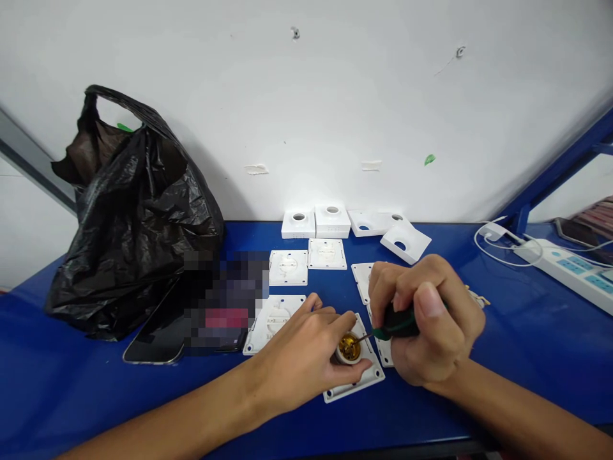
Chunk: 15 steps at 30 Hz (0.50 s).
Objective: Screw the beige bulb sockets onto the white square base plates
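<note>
My left hand (311,351) has its thumb and fingers wrapped round a round lamp socket (349,348) with a brass-coloured inside. The socket sits on a square white base plate (357,383) on the blue table. In my right hand (431,322) is a screwdriver (400,321) with a black and green handle, held in a closed fist. Its thin shaft slants down to the left, with the tip inside the socket. My fingers hide part of the socket's outer wall and of the handle.
White plates (288,267) and white covers with round holes (332,222) stand toward the wall. At left, a black plastic bag (138,211) rises beside a phone (153,326) and a partly blurred dark device. A power strip (565,265) with white cables lies at right on the blue table (541,358).
</note>
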{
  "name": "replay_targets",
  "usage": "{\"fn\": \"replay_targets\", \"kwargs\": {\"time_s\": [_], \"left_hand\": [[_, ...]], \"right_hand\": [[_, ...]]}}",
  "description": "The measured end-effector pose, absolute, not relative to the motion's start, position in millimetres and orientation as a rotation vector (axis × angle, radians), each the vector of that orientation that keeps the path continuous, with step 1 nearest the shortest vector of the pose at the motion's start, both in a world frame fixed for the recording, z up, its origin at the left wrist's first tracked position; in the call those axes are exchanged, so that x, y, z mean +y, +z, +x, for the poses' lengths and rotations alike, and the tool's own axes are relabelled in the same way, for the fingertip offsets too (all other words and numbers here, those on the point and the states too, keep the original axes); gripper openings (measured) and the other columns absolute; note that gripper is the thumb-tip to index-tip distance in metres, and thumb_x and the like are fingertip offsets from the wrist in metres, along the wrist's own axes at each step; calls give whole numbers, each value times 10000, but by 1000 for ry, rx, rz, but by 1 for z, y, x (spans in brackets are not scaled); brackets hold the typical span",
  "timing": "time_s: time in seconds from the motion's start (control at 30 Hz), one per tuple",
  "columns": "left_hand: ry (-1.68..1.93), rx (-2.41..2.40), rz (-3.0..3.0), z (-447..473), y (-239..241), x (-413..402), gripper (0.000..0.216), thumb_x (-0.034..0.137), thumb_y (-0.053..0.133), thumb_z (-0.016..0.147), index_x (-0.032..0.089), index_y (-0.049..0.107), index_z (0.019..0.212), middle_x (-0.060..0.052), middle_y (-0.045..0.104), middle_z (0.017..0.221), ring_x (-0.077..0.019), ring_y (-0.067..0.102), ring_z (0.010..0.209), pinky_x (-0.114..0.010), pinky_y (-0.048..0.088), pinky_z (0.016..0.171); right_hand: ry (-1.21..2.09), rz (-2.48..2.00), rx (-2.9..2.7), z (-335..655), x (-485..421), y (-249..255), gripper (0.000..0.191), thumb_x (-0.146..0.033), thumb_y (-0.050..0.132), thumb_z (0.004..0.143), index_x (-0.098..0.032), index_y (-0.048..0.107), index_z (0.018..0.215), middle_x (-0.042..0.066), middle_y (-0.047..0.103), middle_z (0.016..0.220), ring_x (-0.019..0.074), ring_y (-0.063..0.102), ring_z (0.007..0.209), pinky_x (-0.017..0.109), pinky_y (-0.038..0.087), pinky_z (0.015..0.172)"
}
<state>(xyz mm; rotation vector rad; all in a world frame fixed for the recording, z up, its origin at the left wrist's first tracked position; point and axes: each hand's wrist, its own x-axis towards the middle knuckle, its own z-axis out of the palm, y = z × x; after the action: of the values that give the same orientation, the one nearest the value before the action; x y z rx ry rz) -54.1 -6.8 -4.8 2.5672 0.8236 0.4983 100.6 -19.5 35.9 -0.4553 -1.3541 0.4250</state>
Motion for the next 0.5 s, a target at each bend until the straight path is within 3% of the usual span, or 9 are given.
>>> {"fn": "replay_targets", "kwargs": {"time_s": [0.5], "left_hand": [[466, 814, 2485, -54, 1, -7, 212, 347, 781, 945, 206, 631, 997, 5, 759, 900, -242, 725, 837, -461, 423, 998]], "right_hand": [[434, -443, -1436, 98, -20, 33, 262, -232, 491, 1065, -229, 522, 806, -58, 422, 605, 105, 426, 436, 325, 323, 451]]}}
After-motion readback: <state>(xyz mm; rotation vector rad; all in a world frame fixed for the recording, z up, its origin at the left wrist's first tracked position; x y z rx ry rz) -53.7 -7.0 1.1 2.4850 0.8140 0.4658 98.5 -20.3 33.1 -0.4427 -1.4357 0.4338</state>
